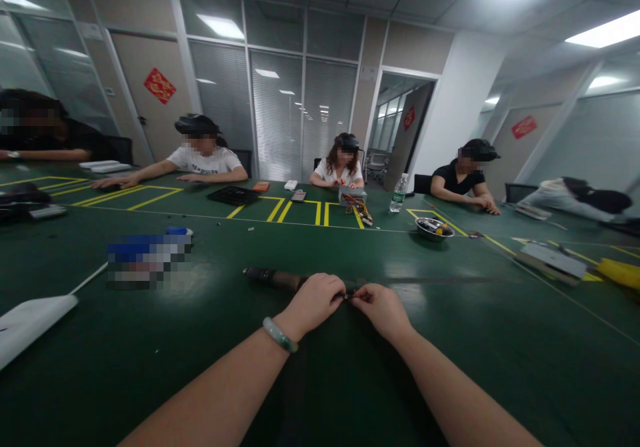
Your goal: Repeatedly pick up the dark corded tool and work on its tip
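My left hand (314,300), with a pale green bangle on its wrist, is closed around the right end of a long dark rod-like tool (273,277) lying on the green table (450,340). My right hand (380,305) is pinched shut just beside it, fingertips meeting the left hand's at a small dark piece (349,295) that I cannot make out. Both hands touch at the table's middle, just above its surface.
Several seated people work around the far and side edges of the table. On the table lie a white device (30,323) at left, a blurred box (149,258), a metal bowl (434,228), a water bottle (399,194), a black tray (233,195) and a yellow object (620,272) at right.
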The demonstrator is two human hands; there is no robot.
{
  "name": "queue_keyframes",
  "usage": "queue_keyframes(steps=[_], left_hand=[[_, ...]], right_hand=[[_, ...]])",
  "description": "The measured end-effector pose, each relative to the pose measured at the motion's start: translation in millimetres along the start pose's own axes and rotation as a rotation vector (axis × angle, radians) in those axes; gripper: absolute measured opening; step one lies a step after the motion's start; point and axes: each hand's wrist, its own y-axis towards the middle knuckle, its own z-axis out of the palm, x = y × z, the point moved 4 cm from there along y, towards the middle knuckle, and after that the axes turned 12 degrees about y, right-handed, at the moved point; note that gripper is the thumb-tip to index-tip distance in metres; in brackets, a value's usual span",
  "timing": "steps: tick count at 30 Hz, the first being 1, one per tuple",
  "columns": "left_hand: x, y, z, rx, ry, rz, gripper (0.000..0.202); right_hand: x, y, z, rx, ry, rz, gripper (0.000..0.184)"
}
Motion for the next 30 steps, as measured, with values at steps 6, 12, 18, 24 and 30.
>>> queue_keyframes(steps=[6,12,18,24,30], left_hand=[[1,0,0.1,-0.012,-0.017,-0.013,0.008],[1,0,1.5,-0.016,0.002,-0.008,0.008],[1,0,1.2,-0.020,-0.007,0.002,0.007],[2,-1,1.6,-0.027,-0.033,-0.007,0.009],[1,-2,-1.7,-0.007,-0.048,-0.064,0.027]], right_hand=[[1,1,3,-0.015,-0.055,-0.072,0.008],[15,-3,4,-0.019,-0.363,-0.296,0.009],[25,-2,4,0.011,-0.513,-0.424,0.017],[24,4,3,0.062,-0.462,-0.480,0.015],[20,10,7,0.092,-0.533,-0.380,0.011]])
